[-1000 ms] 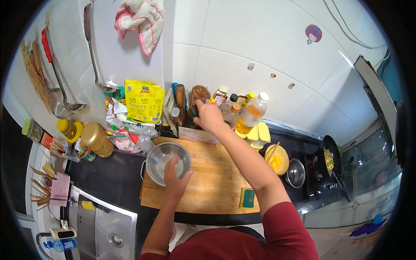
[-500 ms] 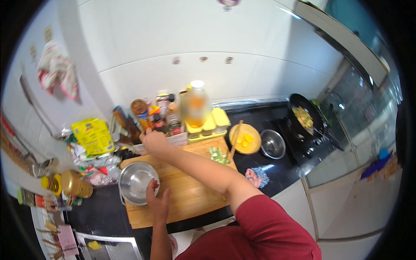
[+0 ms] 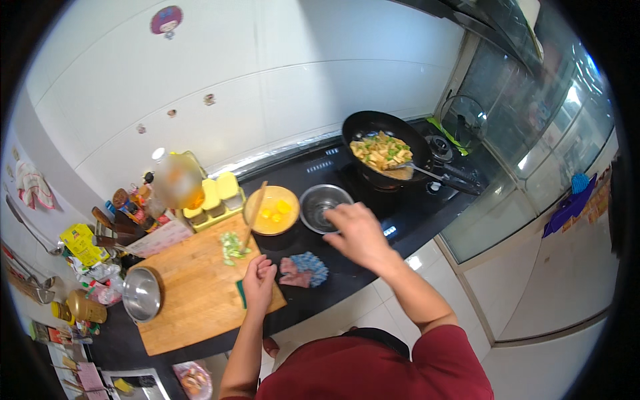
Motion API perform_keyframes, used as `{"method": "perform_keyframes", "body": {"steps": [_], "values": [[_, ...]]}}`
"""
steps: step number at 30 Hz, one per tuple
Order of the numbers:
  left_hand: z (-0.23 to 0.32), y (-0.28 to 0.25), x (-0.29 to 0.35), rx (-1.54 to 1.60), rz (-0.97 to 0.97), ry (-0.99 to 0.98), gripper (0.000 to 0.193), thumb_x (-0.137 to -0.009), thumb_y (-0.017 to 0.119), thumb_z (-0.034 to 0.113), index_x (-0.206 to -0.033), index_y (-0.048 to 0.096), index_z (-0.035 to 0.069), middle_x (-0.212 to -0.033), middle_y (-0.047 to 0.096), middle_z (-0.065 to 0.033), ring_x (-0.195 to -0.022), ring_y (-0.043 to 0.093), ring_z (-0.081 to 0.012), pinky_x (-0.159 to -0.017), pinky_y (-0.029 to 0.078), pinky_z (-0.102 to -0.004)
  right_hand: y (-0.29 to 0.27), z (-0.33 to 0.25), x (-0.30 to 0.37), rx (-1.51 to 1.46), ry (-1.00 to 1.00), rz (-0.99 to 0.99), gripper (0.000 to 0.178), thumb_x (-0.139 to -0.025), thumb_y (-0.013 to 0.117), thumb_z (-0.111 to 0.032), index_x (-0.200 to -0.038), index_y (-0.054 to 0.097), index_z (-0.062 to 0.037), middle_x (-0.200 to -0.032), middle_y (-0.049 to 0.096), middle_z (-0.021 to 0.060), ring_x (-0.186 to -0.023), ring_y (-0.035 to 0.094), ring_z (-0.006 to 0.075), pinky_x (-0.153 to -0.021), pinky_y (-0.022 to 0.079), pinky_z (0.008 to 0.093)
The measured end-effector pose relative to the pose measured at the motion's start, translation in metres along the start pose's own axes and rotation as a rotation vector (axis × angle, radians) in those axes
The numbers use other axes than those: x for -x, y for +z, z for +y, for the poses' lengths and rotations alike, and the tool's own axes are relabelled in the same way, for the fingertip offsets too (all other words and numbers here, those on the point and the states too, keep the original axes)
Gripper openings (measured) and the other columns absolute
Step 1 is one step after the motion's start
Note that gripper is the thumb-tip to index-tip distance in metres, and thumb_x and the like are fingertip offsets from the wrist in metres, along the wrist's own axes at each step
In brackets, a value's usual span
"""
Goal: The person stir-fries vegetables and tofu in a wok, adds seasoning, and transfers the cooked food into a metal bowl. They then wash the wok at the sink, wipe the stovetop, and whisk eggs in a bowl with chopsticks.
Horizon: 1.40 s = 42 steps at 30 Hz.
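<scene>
The right hand point(image 3: 361, 235) is spreading loosely open over the steel bowl's point(image 3: 319, 205) near rim, contact unclear; the left hand point(image 3: 259, 281) is hanging half-open, seemingly empty. Food is lying apparently cooked in the wok point(image 3: 408, 131), yolks point(image 3: 271, 213) unbeaten, greens point(image 3: 232, 247) chopped.

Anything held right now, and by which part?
Left hand: nothing visible. Right hand, over the small metal bowl: whether it grips the rim cannot be told.
</scene>
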State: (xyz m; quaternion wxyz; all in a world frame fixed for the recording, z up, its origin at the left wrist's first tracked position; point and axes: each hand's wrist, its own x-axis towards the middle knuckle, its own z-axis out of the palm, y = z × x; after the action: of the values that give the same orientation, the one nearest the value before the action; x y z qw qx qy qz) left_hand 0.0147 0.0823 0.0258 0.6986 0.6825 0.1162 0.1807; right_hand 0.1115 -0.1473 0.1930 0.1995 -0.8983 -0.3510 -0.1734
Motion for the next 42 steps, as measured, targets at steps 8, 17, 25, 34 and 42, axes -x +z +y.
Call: {"method": "perform_keyframes", "body": {"steps": [8, 17, 25, 34, 42], "values": [[-0.088, 0.167, -0.054, 0.108, 0.264, -0.499, 0.041, -0.085, 0.067, 0.015, -0.116, 0.044, -0.001, -0.082, 0.054, -0.0055, -0.061, 0.056, -0.0128, -0.045, 0.048, -0.0256, -0.152, 0.198, 0.079, 0.714, 0.274, 0.069, 0.056, -0.064, 0.079, -0.024, -0.113, 0.06, -0.0058, -0.109, 0.057, 0.0149, -0.114, 0.047, 0.033, -0.09, 0.039, 0.0482], [-0.108, 0.195, -0.103, 0.018, 0.355, -0.566, 0.021, -0.086, 0.063, 0.012, -0.079, 0.043, 0.007, -0.066, 0.054, -0.0063, -0.051, 0.055, -0.0153, -0.041, 0.047, -0.028, -0.156, 0.274, 0.088, 0.453, 0.399, -0.228, 0.05, -0.072, 0.072, -0.014, -0.118, 0.055, -0.0104, -0.091, 0.061, 0.0154, -0.082, 0.064, 0.0331, -0.068, 0.052, 0.0424], [-0.115, 0.189, -0.075, 0.138, 0.247, -0.565, 0.015, -0.084, 0.057, 0.006, -0.073, 0.047, 0.005, -0.059, 0.054, -0.0079, -0.043, 0.053, -0.0167, -0.038, 0.046, -0.0268, -0.188, 0.26, 0.058, 0.543, 0.299, -0.25, 0.026, -0.077, 0.066, -0.019, -0.103, 0.067, -0.0165, -0.082, 0.064, 0.0136, -0.076, 0.066, 0.0298, -0.064, 0.053, 0.0414], [-0.088, 0.165, -0.003, 0.153, 0.22, -0.598, 0.014, -0.091, 0.057, 0.014, -0.083, 0.048, 0.006, -0.067, 0.056, -0.0061, -0.052, 0.06, -0.0151, -0.041, 0.049, -0.0248, -0.233, 0.322, -0.014, 0.404, 0.722, -0.44, 0.022, -0.083, 0.059, -0.023, -0.095, 0.07, -0.0081, -0.078, 0.067, 0.0161, -0.076, 0.067, 0.0311, -0.071, 0.052, 0.0408], [-0.063, 0.177, 0.04, 0.096, 0.433, -0.451, 0.024, -0.09, 0.059, 0.014, -0.105, 0.049, -0.001, -0.083, 0.057, -0.0077, -0.058, 0.06, -0.0127, -0.045, 0.048, -0.0239, -0.151, 0.419, -0.033, -0.58, 0.899, -0.536, 0.019, -0.089, 0.052, -0.021, -0.089, 0.063, -0.0055, -0.062, 0.061, 0.006, -0.036, 0.043, 0.008, -0.031, 0.029, 0.0227]]}}
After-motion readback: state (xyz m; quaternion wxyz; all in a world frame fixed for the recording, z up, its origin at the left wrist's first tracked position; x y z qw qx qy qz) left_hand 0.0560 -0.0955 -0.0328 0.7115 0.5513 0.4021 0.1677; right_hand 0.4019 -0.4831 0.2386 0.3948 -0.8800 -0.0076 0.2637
